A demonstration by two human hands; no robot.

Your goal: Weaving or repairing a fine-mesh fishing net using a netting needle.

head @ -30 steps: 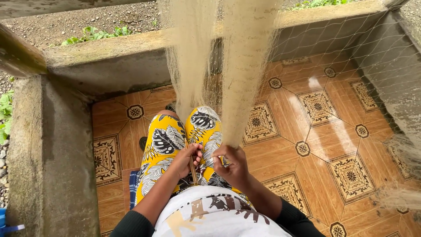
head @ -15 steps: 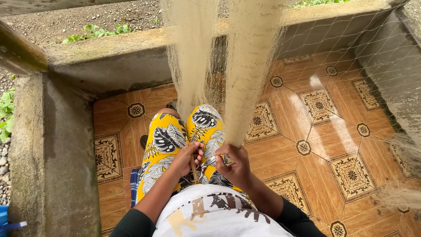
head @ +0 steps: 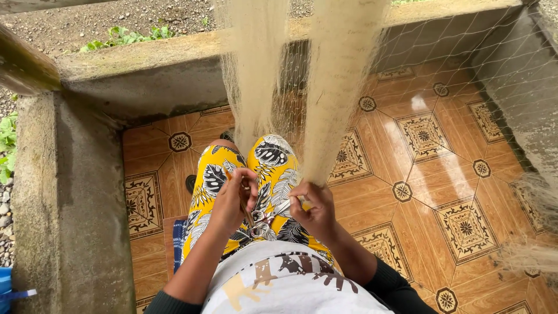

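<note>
Two hands at work over a lap in yellow leaf-print trousers (head: 216, 174), seen from above. At far left, a grey concrete wall (head: 70, 197) with green weeds (head: 7, 145) beyond it. Next, the orange patterned tile floor (head: 447, 174), with a strip of blue cloth (head: 178, 244) under the seated legs. Left hand (head: 232, 200) curled narrow, fingers pinched round a slim wooden netting needle (head: 244, 203) that stands nearly upright between them. Just right of it, a small pair of metal scissors (head: 266, 218) lying across the thighs, loops toward the left hand, blades toward the right; cannot tell which hand, if either, grips them. Right hand (head: 314, 209) closed on the lower end of the pale fishing net (head: 337, 99), touching it where the bundle comes down to the lap. Net hanging in two thick gathered strands from above, one over the left knee, one over the right hand, with loose open mesh spread farther right over the floor and against the far concrete wall (head: 517, 75).
</note>
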